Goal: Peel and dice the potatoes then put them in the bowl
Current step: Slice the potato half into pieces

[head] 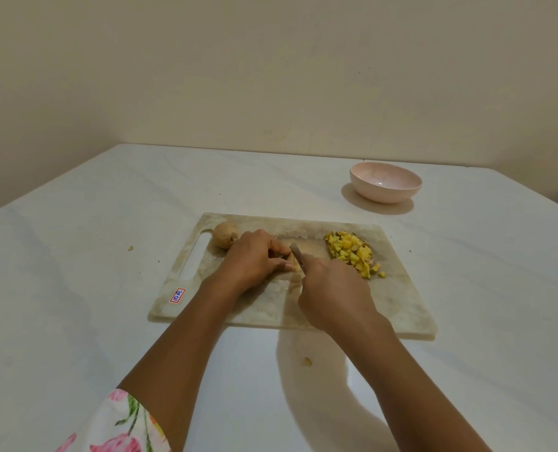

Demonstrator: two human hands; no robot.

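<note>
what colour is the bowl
Pale pink; the bowl shows in the head view, beyond the board.

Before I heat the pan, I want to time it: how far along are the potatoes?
Done: a pile of dice lies on the cutting board. In hand: the left hand steadies a potato piece while the right hand grips the knife cutting it. Left: one whole potato in its skin waits on the board, and the bowl holds nothing yet.
</note>
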